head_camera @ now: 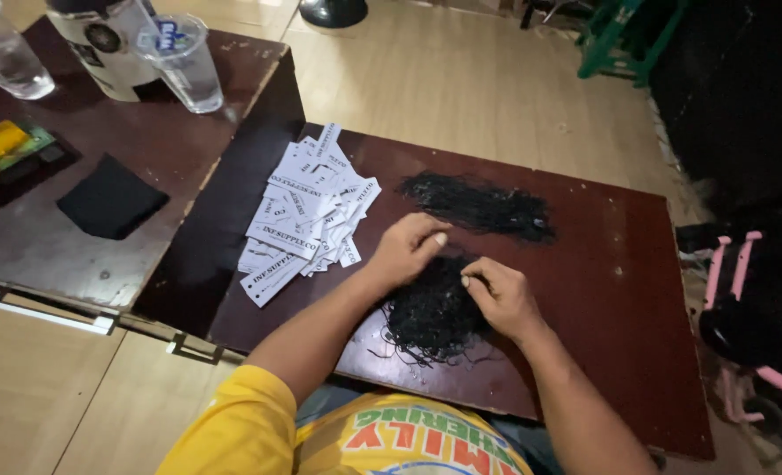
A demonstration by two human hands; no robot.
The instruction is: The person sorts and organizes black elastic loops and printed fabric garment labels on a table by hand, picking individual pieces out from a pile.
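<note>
My left hand (410,247) rests at the upper left edge of a tangled pile of thin black strings (430,317) on a low dark red table (602,290); its fingers are curled and pinching at the strings. My right hand (501,295) lies on the right side of the same pile, thumb and forefinger pinched on a strand. A second, flatter heap of black strings (479,204) lies beyond the hands. A spread pile of white printed paper tags (307,215) lies to the left of my left hand.
A second brown table (145,141) at left holds two clear plastic cups (184,62), a large bottle (101,40), a black cloth (109,204) and a yellow-green pack (0,149). A pink and black bag (751,308) sits at right. Green stool legs (619,40) stand beyond.
</note>
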